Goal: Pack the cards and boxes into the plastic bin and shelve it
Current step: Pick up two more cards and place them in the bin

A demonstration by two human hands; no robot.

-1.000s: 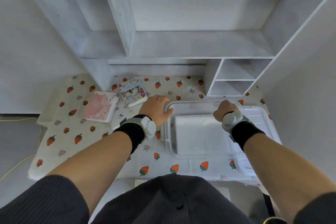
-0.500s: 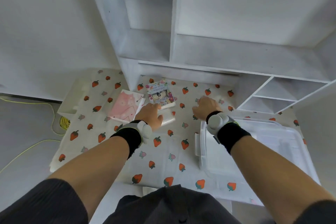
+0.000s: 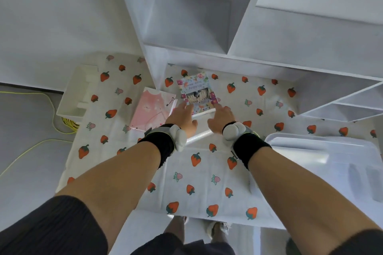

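Translucent plastic forms the bin [image 3: 323,163] at the lower right of the frame, resting on the table near the person's right forearm; its contents are blurred and cannot be read. Nearer the bottom edge, dark sleeves and two bare forearms with black wrist bands reach up toward the frame's centre. The left hand [image 3: 182,116] lies with fingers spread and extended, fingertips touching the lower left edge of the floral box [image 3: 196,94]; the right hand [image 3: 220,117] is likewise open, its index finger on the box's lower right corner. Neither hand has closed on anything yet. The two-sided placement appears intended to square and lift the box between both hands for transfer to the bin. A clear, flat object [image 3: 199,135] lies between the wrists, too indistinct to identify. Just left of the floral box, touching or nearly so, lies the pink card box [image 3: 152,109], not yet packed. The surface is a white cloth printed with strawberries [image 3: 194,172], covering the table. At centre left, a white open tray [image 3: 75,93] sits at the cloth's edge, with a yellow cable [image 3: 51,109] on the grey floor beside it. White shelving [image 3: 259,47] fills the upper right, its compartments unoccupied as far as visible, probably the bin's destination.
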